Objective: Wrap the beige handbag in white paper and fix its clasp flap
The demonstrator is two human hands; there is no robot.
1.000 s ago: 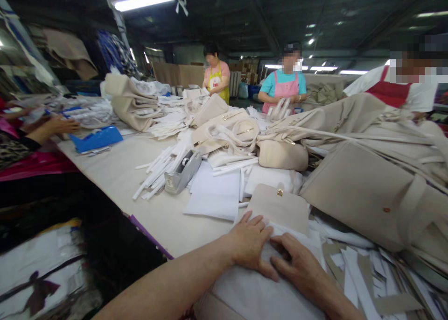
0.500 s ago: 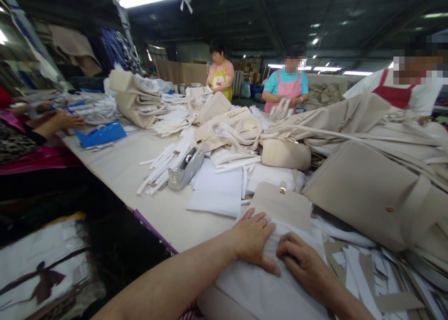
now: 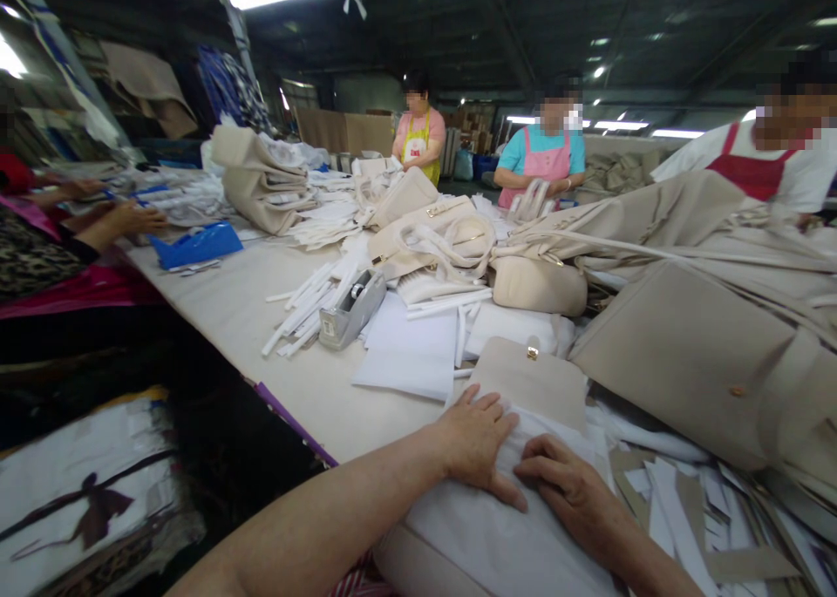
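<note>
Cream handbag [image 3: 418, 569] lower end cut off by bottom edge. Tape dispenser label [image 3: 330, 332] too small to read.

The head-worn camera looked forward and down from the person's own viewpoint, close above the left hand [image 3: 477, 444] and right hand [image 3: 566, 484], along the long desk [image 3: 294, 396] toward the far workshop wall.
</note>
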